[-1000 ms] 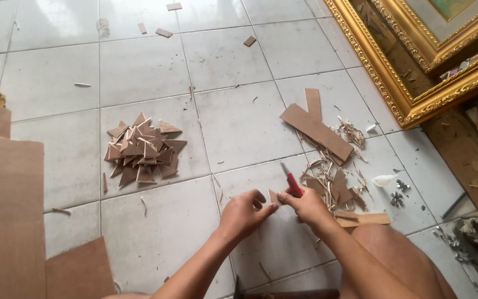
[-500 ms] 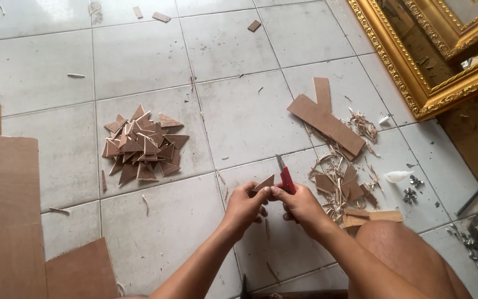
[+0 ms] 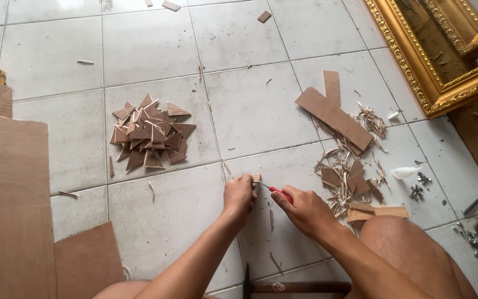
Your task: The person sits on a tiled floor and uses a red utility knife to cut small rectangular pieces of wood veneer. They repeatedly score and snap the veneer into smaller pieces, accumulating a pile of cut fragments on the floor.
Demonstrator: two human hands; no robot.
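Observation:
My left hand (image 3: 239, 195) pinches a small brown wood piece (image 3: 256, 178) just above the tiled floor. My right hand (image 3: 300, 207) grips a red-handled knife (image 3: 278, 192), and its blade points left toward that piece. The two hands nearly touch. A pile of several triangular wood pieces (image 3: 149, 135) lies on the floor to the left of my hands. Wood shavings and offcuts (image 3: 349, 174) lie to the right of my right hand.
Flat brown strips (image 3: 333, 116) lie at the right. Large brown boards (image 3: 6, 205) cover the left side. An ornate gold frame (image 3: 432, 72) leans at the top right. A hammer (image 3: 283, 287) lies near the bottom edge, and my knee (image 3: 410, 254) is at the lower right.
Both hands have dropped lower, closer to the floor. The knife has tilted from upright to lying nearly flat, its blade now against the small piece.

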